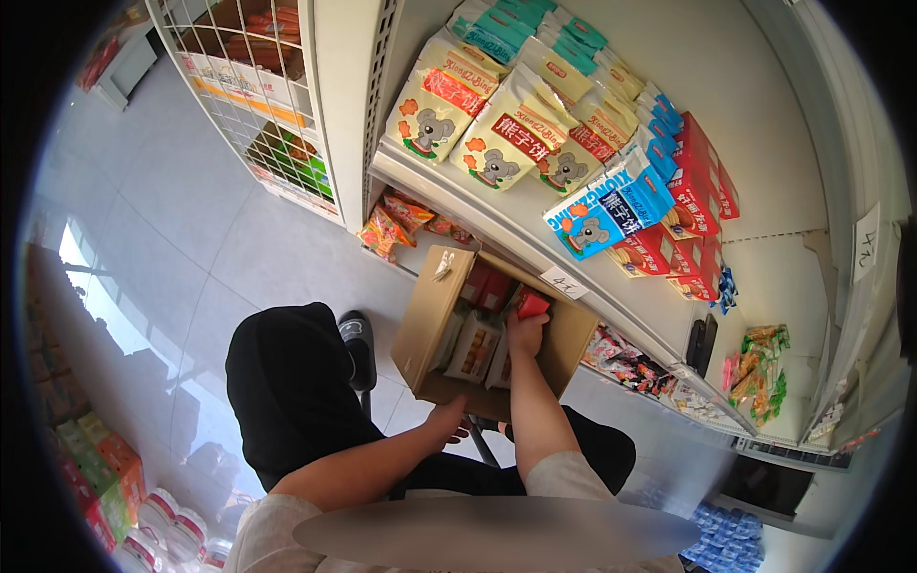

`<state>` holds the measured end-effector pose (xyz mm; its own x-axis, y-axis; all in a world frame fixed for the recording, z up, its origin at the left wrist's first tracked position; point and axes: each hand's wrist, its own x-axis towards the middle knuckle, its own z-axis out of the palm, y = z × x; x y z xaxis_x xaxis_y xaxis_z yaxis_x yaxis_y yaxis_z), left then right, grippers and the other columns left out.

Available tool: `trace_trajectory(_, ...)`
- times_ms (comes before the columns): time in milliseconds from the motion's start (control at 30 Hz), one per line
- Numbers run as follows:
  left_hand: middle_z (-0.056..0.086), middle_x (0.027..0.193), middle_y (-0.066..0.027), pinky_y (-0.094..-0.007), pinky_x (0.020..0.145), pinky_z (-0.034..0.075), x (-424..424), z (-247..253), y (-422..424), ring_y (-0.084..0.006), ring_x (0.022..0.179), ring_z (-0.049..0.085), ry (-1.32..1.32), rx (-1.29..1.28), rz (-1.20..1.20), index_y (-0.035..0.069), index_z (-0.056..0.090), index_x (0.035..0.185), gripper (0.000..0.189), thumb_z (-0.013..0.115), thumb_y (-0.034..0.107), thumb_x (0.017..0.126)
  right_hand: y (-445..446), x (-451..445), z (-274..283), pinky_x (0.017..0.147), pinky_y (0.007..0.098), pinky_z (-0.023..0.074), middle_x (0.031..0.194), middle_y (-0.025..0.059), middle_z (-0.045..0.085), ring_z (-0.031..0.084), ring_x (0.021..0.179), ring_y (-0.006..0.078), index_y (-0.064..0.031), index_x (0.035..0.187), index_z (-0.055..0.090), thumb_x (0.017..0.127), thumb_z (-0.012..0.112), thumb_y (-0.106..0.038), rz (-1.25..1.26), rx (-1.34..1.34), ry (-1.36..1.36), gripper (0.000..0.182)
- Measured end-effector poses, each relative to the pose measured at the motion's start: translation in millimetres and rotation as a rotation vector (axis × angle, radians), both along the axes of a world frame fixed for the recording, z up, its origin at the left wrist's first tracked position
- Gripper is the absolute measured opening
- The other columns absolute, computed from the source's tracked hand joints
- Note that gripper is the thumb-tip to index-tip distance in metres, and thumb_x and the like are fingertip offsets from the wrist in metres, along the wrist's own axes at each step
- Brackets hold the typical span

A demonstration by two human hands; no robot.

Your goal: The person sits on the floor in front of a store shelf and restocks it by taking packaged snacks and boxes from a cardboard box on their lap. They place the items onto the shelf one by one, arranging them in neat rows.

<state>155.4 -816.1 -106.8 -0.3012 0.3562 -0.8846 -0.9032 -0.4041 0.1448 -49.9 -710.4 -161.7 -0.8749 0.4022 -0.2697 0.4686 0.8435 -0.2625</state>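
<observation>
Inside an open cardboard box, my right hand grips a small red carton. Other red cartons sit at the box's far side. Clear-fronted food packets stand nearer to me, partly covered by my right forearm. My left hand is at the near edge of the box, its fingers loosely apart and nothing seen in them. Whether it bears on the cardboard is hard to tell. The box is tilted in front of my knees, against the shelf edge.
A white shelf holds cream biscuit bags, a blue bag and red cartons. Below it lie orange snack bags. A wire rack stands at left. A dark slipper shows on the tiled floor.
</observation>
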Motion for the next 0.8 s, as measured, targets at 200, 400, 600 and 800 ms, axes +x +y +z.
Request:
trace_trajectory(200, 0.059, 0.094, -0.0149, -0.0368, 0.068, 0.045, 0.2, -5.7, -1.1, -0.0235, 0.078, 0.057, 0.050, 0.005, -0.039, 0.006, 0.041, 0.116, 0.053, 0.032, 0.049, 0.086, -4.5, -23.5, -11.4, 0.081, 0.0433, 0.0456, 0.104, 0.0241, 0.057, 0.057, 0.097, 0.0343, -0.0007, 0.112, 0.030, 0.071, 0.056, -0.055, 0.029, 0.170, -0.192, 0.073)
trace_trajectory(400, 0.059, 0.093, -0.0130, -0.0352, 0.068, 0.044, 1.2, -2.4, -3.1, -0.0214, 0.077, 0.057, 0.024, 0.007, -0.050, 0.006, 0.043, 0.114, 0.052, 0.036, 0.048, 0.085, -9.5, -27.3, -11.3, 0.089, 0.0414, 0.0409, 0.120, 0.0211, 0.049, 0.050, 0.109, 0.0317, -0.0016, 0.130, 0.029, 0.069, 0.050, -0.067, 0.114, 0.156, -0.333, 0.092)
trace_trajectory(600, 0.059, 0.091, -0.0118, -0.0343, 0.066, 0.044, -1.6, 2.8, -3.8, -0.0201, 0.075, 0.057, 0.011, -0.018, -0.043, 0.007, 0.045, 0.112, 0.049, 0.038, 0.047, 0.085, -5.6, -28.9, -27.5, 0.094, 0.0525, 0.0324, 0.123, 0.0121, 0.049, 0.041, 0.119, 0.0316, -0.0190, 0.124, 0.047, 0.078, 0.035, -0.066, 0.326, 0.217, -0.514, 0.067)
trace_trajectory(800, 0.059, 0.091, -0.0129, -0.0349, 0.067, 0.044, -4.9, 0.6, 0.4, -0.0218, 0.076, 0.057, 0.038, -0.029, -0.056, 0.007, 0.045, 0.112, 0.051, 0.037, 0.049, 0.084, 14.3, -11.2, -14.0, 0.085, 0.0384, 0.0424, 0.108, 0.0175, 0.056, 0.053, 0.101, 0.0334, -0.0091, 0.103, 0.060, 0.079, 0.055, -0.034, 0.590, -0.129, -0.189, 0.035)
